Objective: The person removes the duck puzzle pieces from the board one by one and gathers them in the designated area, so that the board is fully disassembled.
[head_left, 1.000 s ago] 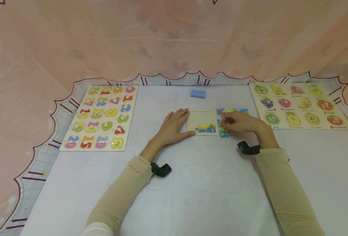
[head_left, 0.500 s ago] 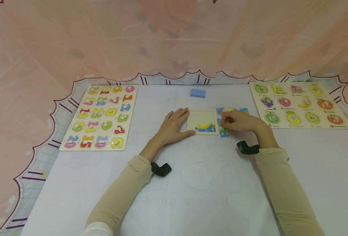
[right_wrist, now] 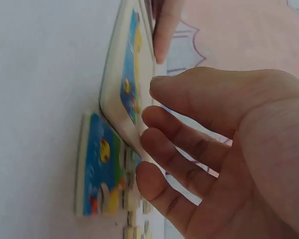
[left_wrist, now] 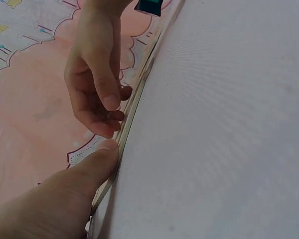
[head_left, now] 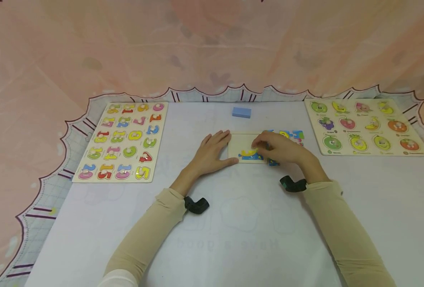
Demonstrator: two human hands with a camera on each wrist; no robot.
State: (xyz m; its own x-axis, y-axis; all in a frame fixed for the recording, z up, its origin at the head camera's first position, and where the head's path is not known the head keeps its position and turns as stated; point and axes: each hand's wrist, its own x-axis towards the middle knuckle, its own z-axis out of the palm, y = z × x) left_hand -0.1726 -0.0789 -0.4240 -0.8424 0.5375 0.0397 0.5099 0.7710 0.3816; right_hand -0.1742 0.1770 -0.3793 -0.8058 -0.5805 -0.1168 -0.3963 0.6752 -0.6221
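Note:
A shallow wooden puzzle board (head_left: pixel 238 141) lies mid-table, with a blue and yellow picture section (head_left: pixel 249 155) filling its near right part. Along its left edge rests my left hand (head_left: pixel 210 155), fingers straight near the far corner and thumb (left_wrist: pixel 104 154) against the near side. My right hand (head_left: pixel 281 147) hovers over the board's right edge with fingers bent and thumb close to them. I cannot tell whether a puzzle piece is between those fingertips. Loose puzzle pieces lie right of the board, partly hidden by this hand; a blue one (right_wrist: pixel 99 164) shows beside the board's corner.
A number puzzle board (head_left: pixel 122 143) lies on the left and a fruit puzzle board (head_left: pixel 366 127) at the far right. A blue block (head_left: pixel 241 112) sits behind the middle board. More loose pieces (head_left: pixel 296 135) lie right of it. A patterned cloth (head_left: pixel 212 48) hangs behind the table.
My right hand has moved left from the loose pieces to over the board's right edge, uncovering some pieces behind it. The left hand stays in place at the board's left edge.

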